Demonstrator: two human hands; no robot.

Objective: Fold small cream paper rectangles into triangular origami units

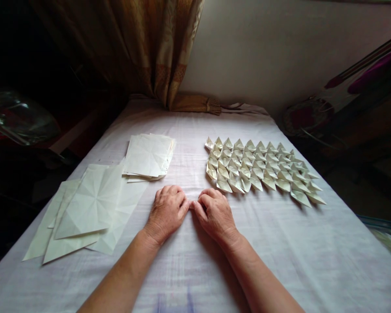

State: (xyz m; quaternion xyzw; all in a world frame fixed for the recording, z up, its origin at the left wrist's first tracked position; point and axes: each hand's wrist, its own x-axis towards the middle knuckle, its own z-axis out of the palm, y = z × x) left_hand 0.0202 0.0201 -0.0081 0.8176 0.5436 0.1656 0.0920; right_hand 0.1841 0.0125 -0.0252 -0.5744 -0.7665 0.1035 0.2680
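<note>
My left hand (168, 208) and my right hand (217, 213) rest close together at the middle of the cloth, thumbs almost meeting. Both are closed, fingers curled in. A small pale bit shows between the thumb tips, but the hands hide most of it and I cannot make out what it is. To the right of my right hand stand several rows of folded paper boats (257, 167). Beyond my left hand lies a stack of creased paper squares (148, 154). Nearer on the left, loose creased sheets (91, 202) overlap one another.
A whitish cloth (313, 261) covers the table. A gold-brown patterned curtain (163, 56) hangs down to its far edge, against a pale wall (263, 52). Off the left side is a clear, shiny plastic-looking object (22, 117). Dim items stand beyond the right edge.
</note>
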